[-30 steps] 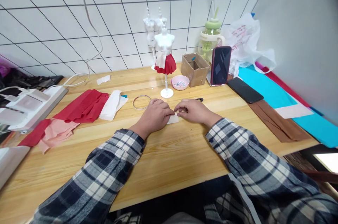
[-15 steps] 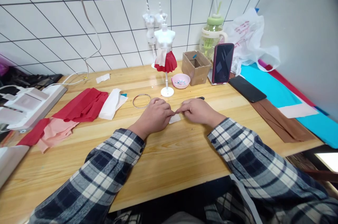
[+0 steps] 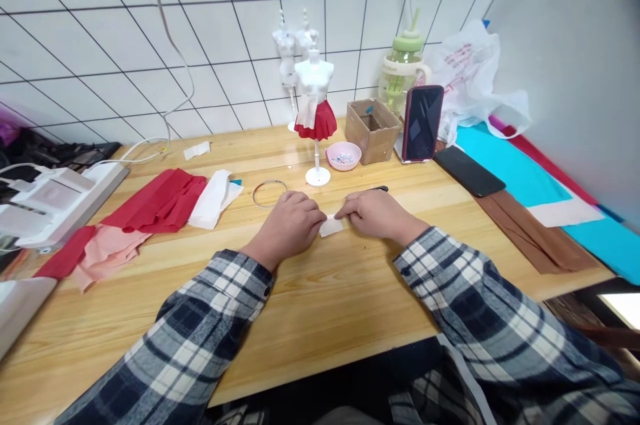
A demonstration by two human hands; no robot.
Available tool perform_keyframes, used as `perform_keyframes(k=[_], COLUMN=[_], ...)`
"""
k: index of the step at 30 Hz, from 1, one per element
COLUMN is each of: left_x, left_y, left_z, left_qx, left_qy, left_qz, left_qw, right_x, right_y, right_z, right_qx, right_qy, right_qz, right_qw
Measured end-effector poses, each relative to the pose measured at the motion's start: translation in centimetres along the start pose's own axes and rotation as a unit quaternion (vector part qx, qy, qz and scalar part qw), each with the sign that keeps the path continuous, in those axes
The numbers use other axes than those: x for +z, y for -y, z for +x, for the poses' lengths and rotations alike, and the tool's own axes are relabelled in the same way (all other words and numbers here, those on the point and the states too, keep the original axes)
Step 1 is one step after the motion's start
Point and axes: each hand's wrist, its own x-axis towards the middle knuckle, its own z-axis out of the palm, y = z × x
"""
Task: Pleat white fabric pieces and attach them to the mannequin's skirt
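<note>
1. Two-handed, touching the far edge of a small white piece (image 3: 331, 228) with the fingers (image 3: 316, 216), pressing or pinching there; cannot tell which.
2. Bunching the left hand (image 3: 294, 228) nearly closed at the piece's left end.
3. Stretching the index finger (image 3: 346, 210) of the right hand (image 3: 379, 213) to the same edge, curling the others under; cannot tell whether gripping.
4. Resting the piece on the counter (image 3: 320, 311), between both hands.
5. Facing a white mannequin (image 3: 315, 78) in a red skirt (image 3: 324, 122), with a pink bowl (image 3: 345, 167) near its base.
6. Having a thin ring (image 3: 270, 181) near the left hand.
</note>
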Motion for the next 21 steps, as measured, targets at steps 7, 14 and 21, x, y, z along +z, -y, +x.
perform_keyframes(k=[7, 14, 21], left_x=[-0.2, -0.8, -0.5], left_y=[-0.1, -0.2, 0.0], left_z=[-0.3, -0.1, -0.4], left_qx=[0.014, 0.013, 0.006], left_qy=[0.016, 0.046, 0.032], left_qz=[0.018, 0.022, -0.017], left_qw=[1.000, 0.999, 0.999], right_x=[0.5, 1.0, 1.9], right_y=[-0.5, 0.4, 1.4], right_z=[0.1, 0.7, 1.3], right_qx=[-0.010, 0.058, 0.066], right_qy=[-0.025, -0.113, -0.084], right_qz=[0.044, 0.094, 0.056], right_qw=[0.999, 0.987, 0.993])
